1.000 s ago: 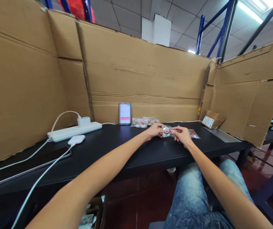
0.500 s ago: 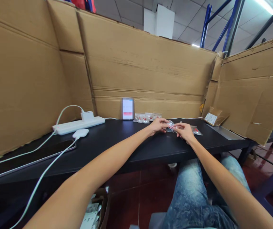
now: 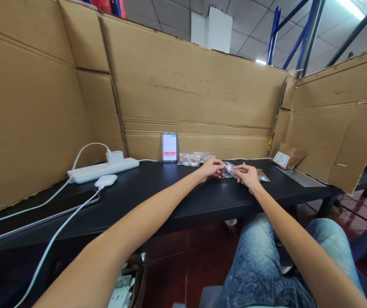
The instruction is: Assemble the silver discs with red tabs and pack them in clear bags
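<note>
Between my hands, just over the black table (image 3: 177, 192), is a small clear plastic bag (image 3: 227, 170) with a bit of red on it; its contents are too small to make out. My left hand (image 3: 213, 168) pinches the bag's left side. On its right edge, the fingers of my right hand (image 3: 246, 176) are closed. Right beside my right hand lies another clear bag (image 3: 262, 176) with something red in it. Several more clear bags (image 3: 193, 159) with red marks lie in a row behind my left hand.
A phone-like screen (image 3: 169, 147) leans against the cardboard wall (image 3: 202, 94). On the left are a white power strip (image 3: 103, 170), cables and a large dark phone or tablet (image 3: 42, 209). A brown packet (image 3: 288, 156) sits at the right; a box (image 3: 138, 278) of white cards stands below.
The view has shifted slightly. Both hands keep hold of the small bag, which now looks rounder and flatter between the fingers. My right knee has swung outward.
</note>
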{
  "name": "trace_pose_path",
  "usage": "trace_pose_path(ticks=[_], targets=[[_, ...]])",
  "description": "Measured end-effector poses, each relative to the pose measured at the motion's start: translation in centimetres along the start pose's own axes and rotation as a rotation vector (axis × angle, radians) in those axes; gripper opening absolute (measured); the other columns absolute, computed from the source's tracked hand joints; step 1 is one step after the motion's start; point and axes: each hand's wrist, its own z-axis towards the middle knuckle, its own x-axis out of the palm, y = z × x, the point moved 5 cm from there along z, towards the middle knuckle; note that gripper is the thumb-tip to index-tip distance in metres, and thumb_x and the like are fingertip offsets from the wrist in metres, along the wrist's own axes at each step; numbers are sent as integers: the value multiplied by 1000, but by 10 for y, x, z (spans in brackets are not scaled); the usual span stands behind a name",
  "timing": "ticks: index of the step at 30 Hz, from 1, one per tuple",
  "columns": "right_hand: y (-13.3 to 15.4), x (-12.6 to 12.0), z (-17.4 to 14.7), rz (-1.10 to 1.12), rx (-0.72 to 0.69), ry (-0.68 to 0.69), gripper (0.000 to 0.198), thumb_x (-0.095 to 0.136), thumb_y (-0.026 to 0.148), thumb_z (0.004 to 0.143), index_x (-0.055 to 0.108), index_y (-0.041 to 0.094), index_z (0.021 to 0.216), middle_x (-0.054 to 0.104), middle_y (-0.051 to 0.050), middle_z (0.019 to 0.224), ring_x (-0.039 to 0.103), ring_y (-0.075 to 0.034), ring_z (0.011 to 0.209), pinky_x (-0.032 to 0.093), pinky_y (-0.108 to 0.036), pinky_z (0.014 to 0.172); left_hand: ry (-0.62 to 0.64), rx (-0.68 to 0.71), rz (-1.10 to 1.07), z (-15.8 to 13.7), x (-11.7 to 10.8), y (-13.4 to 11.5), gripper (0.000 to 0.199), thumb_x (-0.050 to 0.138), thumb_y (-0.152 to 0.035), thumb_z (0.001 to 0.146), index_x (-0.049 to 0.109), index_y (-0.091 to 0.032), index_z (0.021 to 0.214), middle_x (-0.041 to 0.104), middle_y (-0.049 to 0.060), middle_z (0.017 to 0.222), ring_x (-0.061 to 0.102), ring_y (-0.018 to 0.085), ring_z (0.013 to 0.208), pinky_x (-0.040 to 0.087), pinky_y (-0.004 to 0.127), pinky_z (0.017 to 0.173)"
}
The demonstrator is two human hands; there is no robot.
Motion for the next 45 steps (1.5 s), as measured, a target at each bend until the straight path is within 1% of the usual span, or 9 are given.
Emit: trace_pose_path(ticks=[6,11,17,21,26,29,33,37,45], targets=[[-2,-5,3,19,-6,-68,40,75,46,59,70,13,79,66,-5,57,48,-10,34,30,-21,32,-141,17,178,8,-17,5,24,69,-35,79,62,-12,76,69,8,80,65,13,62,51,23,55],[-5,-16,4,-16,-25,-203,36,72,43,61,70,14,80,70,-7,70,50,-10,35,32,-21,32,-352,15,404,9,-47,3,15,65,-27,80,61,-14,75,67,6,71,62,14,59,48,24,59],[-1,-14,1,-88,-6,-213,23,66,33,62,69,14,75,69,-5,69,48,-9,35,33,-21,33,-533,-25,763,-3,-81,-7,15,71,-9,63,64,-17,73,69,11,86,61,28,101,44,31,83],[1,-9,0,-110,-24,-154,20,65,31,62,68,14,73,66,-3,61,47,-9,34,32,-20,33,-559,-46,912,-10,-86,-13,15,71,-7,61,65,-16,71,68,16,90,57,35,109,41,36,88],[-2,-5,2,-151,-74,-79,19,66,31,64,68,14,71,61,-1,53,47,-9,35,34,-20,35,-507,103,1080,-14,-62,-30,9,64,-18,75,68,-14,82,65,19,100,49,35,117,35,39,98],[-3,-5,2,-97,-60,-77,22,67,34,64,66,13,72,59,0,52,45,-8,34,31,-19,34,-217,409,1132,-16,-17,-39,27,57,-36,84,66,-16,99,63,14,105,52,30,111,35,38,99],[-4,-3,1,20,-5,-51,29,69,39,63,64,13,75,59,1,53,44,-7,34,29,-18,33,27,606,1106,-25,32,-37,51,59,-50,81,54,-18,120,60,10,110,54,26,106,41,36,92],[0,-1,-1,51,4,-14,31,71,40,61,63,13,75,59,1,55,44,-6,36,29,-18,34,85,640,1197,-34,51,-30,51,64,-44,80,49,-19,122,58,9,106,56,25,98,44,33,83],[0,2,-4,86,58,34,38,73,45,63,62,14,80,52,5,45,41,-7,35,27,-17,33,38,600,1378,-36,49,-28,30,55,-33,85,52,-17,111,62,9,98,61,25,92,44,32,77]])
